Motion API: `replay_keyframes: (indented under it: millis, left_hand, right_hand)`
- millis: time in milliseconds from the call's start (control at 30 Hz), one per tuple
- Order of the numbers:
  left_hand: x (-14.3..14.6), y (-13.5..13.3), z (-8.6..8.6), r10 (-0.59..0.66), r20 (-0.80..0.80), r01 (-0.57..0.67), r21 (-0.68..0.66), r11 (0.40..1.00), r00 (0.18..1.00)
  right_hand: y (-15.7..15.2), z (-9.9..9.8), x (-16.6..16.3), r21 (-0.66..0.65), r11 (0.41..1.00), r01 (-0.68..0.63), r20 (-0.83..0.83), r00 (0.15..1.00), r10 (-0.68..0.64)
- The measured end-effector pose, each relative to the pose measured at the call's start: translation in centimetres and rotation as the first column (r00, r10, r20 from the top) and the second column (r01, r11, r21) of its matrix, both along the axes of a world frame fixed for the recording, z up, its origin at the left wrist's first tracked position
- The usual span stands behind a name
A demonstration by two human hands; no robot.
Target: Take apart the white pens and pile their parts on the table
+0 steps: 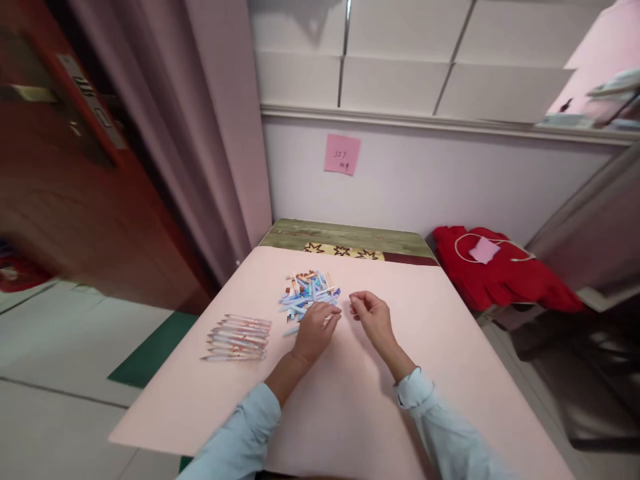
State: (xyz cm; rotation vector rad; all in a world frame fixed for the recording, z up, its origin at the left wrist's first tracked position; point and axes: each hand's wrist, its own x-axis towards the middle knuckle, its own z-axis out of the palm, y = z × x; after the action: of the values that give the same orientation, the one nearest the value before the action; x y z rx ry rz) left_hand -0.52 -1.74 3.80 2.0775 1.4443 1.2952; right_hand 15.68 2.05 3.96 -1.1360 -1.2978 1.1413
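A loose heap of blue and white pen parts (310, 293) lies near the middle of the pink table top (350, 400). My left hand (314, 331) rests at the heap's near edge, fingers curled over some pieces. My right hand (371, 315) hovers just right of the heap, fingertips pinched together on something too small to make out. A neat row of assembled pens (239, 337) lies to the left of my left hand.
A red garment with a pink note (493, 267) sits on a seat to the right. A pink sticky note (342, 154) is on the wall. A dark wooden door (75, 173) and a curtain (210, 133) stand at left.
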Motion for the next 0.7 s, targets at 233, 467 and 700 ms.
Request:
replay_keyframes:
  millis: [233, 467, 700]
  left_hand:
    - [4.3, 0.3, 4.5, 0.095, 0.65, 0.208, -0.374, 0.904, 0.754]
    - [4.5, -1.7, 3.7, 0.122, 0.654, 0.233, -0.429, 0.873, 0.747]
    - [3.4, -2.8, 1.9, 0.249, 0.587, 0.086, -0.482, 0.872, 0.77]
  right_hand:
    - [-3.5, 3.7, 0.3, 0.046, 0.997, 0.058, -0.042, 0.998, -0.056]
    - [-5.2, 1.7, 0.5, 0.039, 0.999, 0.006, 0.018, 1.0, -0.006]
    - [-6.4, 0.0, 0.9, -0.039, 0.993, 0.112, -0.041, 0.993, -0.114]
